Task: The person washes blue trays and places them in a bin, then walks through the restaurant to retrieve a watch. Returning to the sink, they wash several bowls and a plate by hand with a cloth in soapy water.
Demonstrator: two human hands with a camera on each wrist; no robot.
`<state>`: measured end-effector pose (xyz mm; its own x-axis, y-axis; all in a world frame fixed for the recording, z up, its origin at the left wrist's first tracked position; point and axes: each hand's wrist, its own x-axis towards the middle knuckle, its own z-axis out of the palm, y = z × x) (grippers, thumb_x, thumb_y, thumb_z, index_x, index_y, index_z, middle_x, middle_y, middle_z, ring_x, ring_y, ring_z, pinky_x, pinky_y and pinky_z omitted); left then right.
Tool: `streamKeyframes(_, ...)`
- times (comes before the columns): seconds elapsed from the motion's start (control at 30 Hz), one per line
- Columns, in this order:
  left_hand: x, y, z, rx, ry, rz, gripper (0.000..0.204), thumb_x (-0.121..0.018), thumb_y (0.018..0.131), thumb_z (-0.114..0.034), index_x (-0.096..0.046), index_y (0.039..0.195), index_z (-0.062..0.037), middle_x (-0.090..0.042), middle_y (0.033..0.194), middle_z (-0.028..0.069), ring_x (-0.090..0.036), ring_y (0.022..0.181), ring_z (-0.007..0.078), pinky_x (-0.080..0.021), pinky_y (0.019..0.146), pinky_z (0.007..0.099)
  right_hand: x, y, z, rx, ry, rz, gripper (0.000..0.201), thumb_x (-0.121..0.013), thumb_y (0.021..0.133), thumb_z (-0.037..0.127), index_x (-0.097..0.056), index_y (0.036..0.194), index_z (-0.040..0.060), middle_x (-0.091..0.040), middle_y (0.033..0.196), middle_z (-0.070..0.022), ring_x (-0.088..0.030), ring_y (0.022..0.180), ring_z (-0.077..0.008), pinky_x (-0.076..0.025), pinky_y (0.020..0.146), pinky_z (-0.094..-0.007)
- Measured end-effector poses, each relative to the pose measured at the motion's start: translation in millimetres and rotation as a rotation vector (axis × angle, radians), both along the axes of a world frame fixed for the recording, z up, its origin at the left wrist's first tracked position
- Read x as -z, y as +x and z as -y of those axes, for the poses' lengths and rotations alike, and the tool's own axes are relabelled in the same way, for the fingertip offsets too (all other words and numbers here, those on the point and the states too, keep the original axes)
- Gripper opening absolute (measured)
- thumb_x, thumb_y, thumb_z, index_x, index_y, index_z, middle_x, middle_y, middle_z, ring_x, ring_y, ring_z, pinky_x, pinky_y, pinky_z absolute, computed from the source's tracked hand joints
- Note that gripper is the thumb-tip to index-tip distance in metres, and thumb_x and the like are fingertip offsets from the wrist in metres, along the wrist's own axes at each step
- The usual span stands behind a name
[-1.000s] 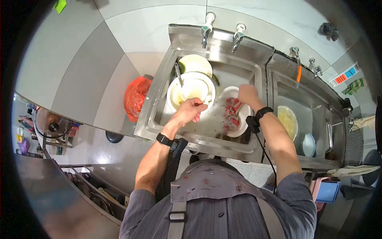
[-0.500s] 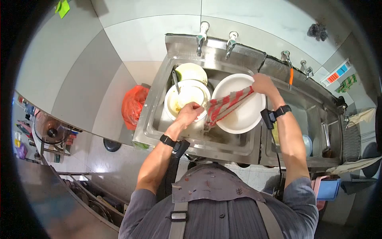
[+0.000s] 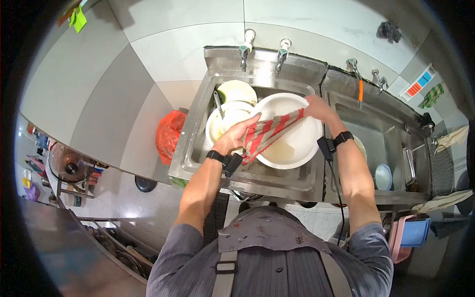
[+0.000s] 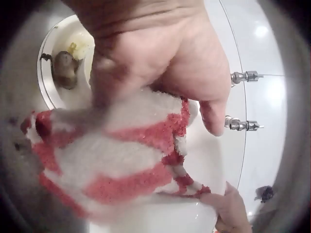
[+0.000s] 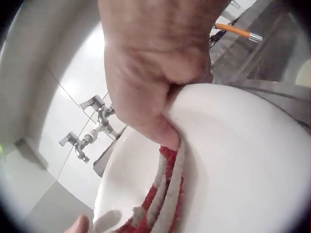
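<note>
A red-and-white striped cloth (image 3: 272, 131) stretches across a large white bowl (image 3: 284, 156) over the left sink basin. My right hand (image 3: 319, 108) holds the bowl's right rim, and one end of the cloth is caught under its thumb, as the right wrist view shows. My left hand (image 3: 235, 134) meets the cloth's other end. In the left wrist view its thumb stands straight and apart, while the cloth (image 4: 121, 160) lies against the palm and hides the fingers. A little brownish liquid lies in the bowl. Behind my left hand stands a second white bowl (image 3: 212, 129) with a spoon (image 3: 218, 103).
A pale plate (image 3: 240, 90) leans at the back of the steel sink (image 3: 190, 119). Two taps (image 3: 244, 55) rise behind it. A second basin to the right has a small light-blue bowl (image 3: 383, 177). A red plastic bag (image 3: 170, 136) sits left of the sink.
My right hand has raised the cloth and the large bowl, and the bowl now faces up. The cloth has been drawn out straight. My left hand has come right to the cloth, its thumb spreading.
</note>
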<state>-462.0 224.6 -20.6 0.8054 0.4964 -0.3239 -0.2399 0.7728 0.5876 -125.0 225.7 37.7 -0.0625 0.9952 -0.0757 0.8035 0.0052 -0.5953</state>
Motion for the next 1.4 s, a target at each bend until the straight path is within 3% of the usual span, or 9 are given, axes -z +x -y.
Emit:
streamKeyframes(0.13,5,2,0,-0.036,0.042,-0.288,0.050,-0.066,0.102,-0.036,-0.058,0.136,0.0000,-0.069,0.130,0.0156,-0.070,0.112,0.0254,-0.057,0.102,0.0425,12,-23,-1,-0.057,0.027,0.109,0.035,-0.072,0.072,0.009,-0.074,0.106,-0.0012,-0.075,0.096,-0.0208,-0.073,0.090,-0.0328,-0.056,0.081,-0.0409)
streamKeyframes(0.43,45,15,29,-0.120,0.051,-0.284,0.041,-0.055,0.106,-0.028,-0.058,0.135,0.0006,-0.070,0.125,0.0131,-0.069,0.112,0.0260,-0.058,0.098,0.0457,35,-85,16,0.131,0.253,0.489,0.038,-0.065,0.091,0.023,-0.067,0.119,-0.0016,-0.064,0.129,-0.0227,-0.065,0.112,-0.0433,-0.053,0.095,-0.0525)
streamKeyframes(0.5,47,18,31,-0.131,0.050,-0.262,0.040,-0.054,0.106,-0.027,-0.059,0.135,0.0001,-0.070,0.124,0.0131,-0.069,0.112,0.0266,-0.059,0.096,0.0460,38,-106,32,-0.042,0.502,0.461,0.049,-0.066,0.092,0.033,-0.063,0.125,-0.0032,-0.058,0.134,-0.0226,-0.063,0.112,-0.0442,-0.052,0.097,-0.0537)
streamKeyframes(0.63,24,24,34,-0.183,0.007,-0.230,0.041,-0.049,0.108,-0.029,-0.056,0.138,-0.0011,-0.069,0.124,0.0144,-0.069,0.111,0.0286,-0.061,0.093,0.0463,46,-149,96,-0.374,-0.146,-0.158,0.053,-0.072,0.088,0.041,-0.059,0.117,-0.0018,-0.064,0.115,-0.0215,-0.064,0.105,-0.0411,-0.053,0.087,-0.0500)
streamKeyframes(0.73,21,28,28,-0.218,-0.079,-0.151,0.043,-0.048,0.109,-0.030,-0.052,0.142,-0.0023,-0.067,0.127,0.0159,-0.070,0.110,0.0291,-0.061,0.094,0.0473,77,-155,121,-0.289,0.332,0.165,0.049,-0.073,0.088,0.036,-0.060,0.117,-0.0006,-0.066,0.110,-0.0204,-0.065,0.101,-0.0405,-0.053,0.086,-0.0489)
streamKeyframes(0.9,6,17,35,-0.315,-0.018,-0.170,0.049,-0.041,0.110,-0.031,-0.043,0.149,-0.0006,-0.059,0.141,0.0209,-0.061,0.127,0.0334,-0.053,0.106,0.0516,45,-123,129,-0.462,0.182,0.318,0.043,-0.075,0.086,0.026,-0.064,0.120,0.0032,-0.069,0.115,-0.0181,-0.065,0.112,-0.0356,-0.054,0.091,-0.0478)
streamKeyframes(1.03,19,-3,25,-0.217,0.069,-0.239,0.057,-0.047,0.107,-0.035,-0.040,0.150,0.0010,-0.058,0.142,0.0221,-0.064,0.122,0.0366,-0.057,0.098,0.0587,47,-58,116,-0.735,0.275,0.319,0.028,-0.073,0.085,0.019,-0.071,0.111,0.0095,-0.071,0.112,-0.0074,-0.067,0.107,-0.0320,-0.056,0.086,-0.0435)
streamKeyframes(1.17,27,-8,25,-0.256,0.060,-0.339,0.053,-0.049,0.106,-0.034,-0.046,0.148,-0.0010,-0.062,0.139,0.0183,-0.066,0.121,0.0337,-0.061,0.093,0.0559,33,-33,83,-0.722,0.061,0.502,0.017,-0.071,0.082,0.016,-0.076,0.099,0.0119,-0.073,0.103,-0.0044,-0.067,0.102,-0.0316,-0.057,0.083,-0.0424)
streamKeyframes(1.4,17,0,33,-0.248,0.071,-0.338,0.054,-0.056,0.105,-0.035,-0.048,0.148,-0.0044,-0.062,0.140,0.0137,-0.063,0.126,0.0251,-0.056,0.104,0.0482,57,-52,29,-0.278,0.380,0.582,0.015,-0.065,0.087,0.018,-0.073,0.095,0.0082,-0.074,0.093,-0.0118,-0.067,0.101,-0.0328,-0.057,0.082,-0.0461)
